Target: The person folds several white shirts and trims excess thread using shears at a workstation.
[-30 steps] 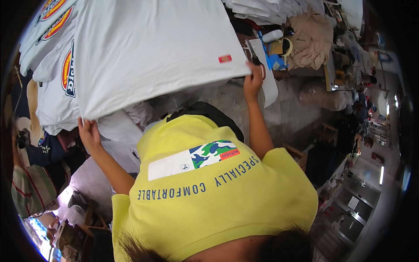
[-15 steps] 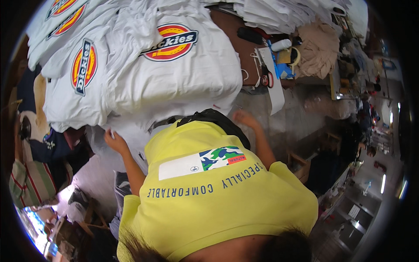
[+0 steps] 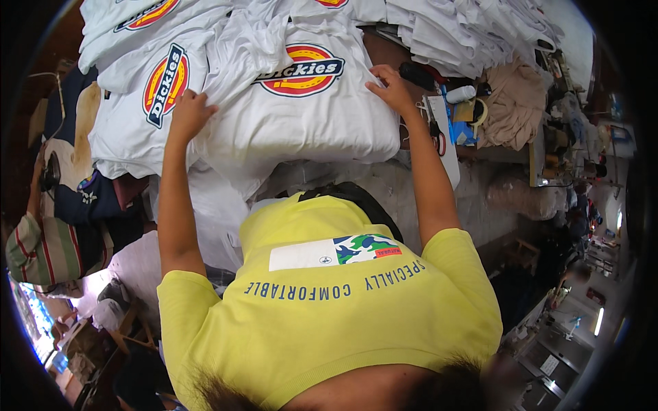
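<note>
A white T-shirt (image 3: 301, 116) with a red, yellow and blue emblem on its chest lies face up on top of a pile on the table in front of me. My left hand (image 3: 188, 114) is curled on the fabric at its left sleeve. My right hand (image 3: 391, 86) grips the shirt's right shoulder edge, fingers on the cloth. Both arms reach forward over my yellow shirt.
More white T-shirts (image 3: 147, 92) with the same emblem lie spread to the left. Plain white garments (image 3: 466, 27) are heaped at the top right. Beside my right hand are a black object (image 3: 415, 74), red-handled scissors (image 3: 439, 140) and beige cloth (image 3: 514, 103). Striped fabric (image 3: 41, 250) sits low left.
The shirt, held up blank side toward me a second ago, has been turned over and laid down emblem up. Both hands have moved forward onto its upper corners.
</note>
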Demonstrator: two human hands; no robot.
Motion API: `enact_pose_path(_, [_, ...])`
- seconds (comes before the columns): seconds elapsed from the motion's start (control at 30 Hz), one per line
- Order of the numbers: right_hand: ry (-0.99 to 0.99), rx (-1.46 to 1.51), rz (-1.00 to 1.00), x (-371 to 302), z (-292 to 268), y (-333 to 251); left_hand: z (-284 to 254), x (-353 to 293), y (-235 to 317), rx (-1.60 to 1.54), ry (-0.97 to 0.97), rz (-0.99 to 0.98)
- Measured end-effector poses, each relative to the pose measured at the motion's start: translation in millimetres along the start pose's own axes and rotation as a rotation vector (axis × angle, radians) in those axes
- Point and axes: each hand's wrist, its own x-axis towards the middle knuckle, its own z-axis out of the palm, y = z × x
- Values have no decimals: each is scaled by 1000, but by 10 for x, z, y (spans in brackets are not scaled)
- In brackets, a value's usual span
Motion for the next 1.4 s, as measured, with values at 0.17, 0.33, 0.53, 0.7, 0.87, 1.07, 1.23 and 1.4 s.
enact_pose_path(0.17, [-158, 145, 286, -65, -118, -145, -208, -131, -501, -720, -64, -401])
enact_pose_path(0.33, [-147, -257, 275, -384, -503, -319, -306, -729, -513, -1095, -39, -646])
enact_pose_path(0.53, [-204, -59, 524, -1282, -437, -241, 135, -1450, -376, -574, -119, -546])
enact_pose_path(0.7, [114, 266, 373, -849, 282, -706, 222, -1031, 543, -277, 293, -156])
enact_pose_path(0.87, [-37, -10, 333, -26, 974, -1112, 291, -493, 1119, -150, 304, -80])
enact_pose_path(1.07, [524, 529, 101, 458, 1067, -1168, 407, -385, 1189, 51, 104, -186])
enact_pose_path(1.23, [154, 1847, 569, 236, 355, -1054, 275, -464, 966, -498, 405, -245])
enact_pose_path(1.4, [-56, 1861, 660, -353, -276, -1420, -227, -853, 815, -767, 605, -456])
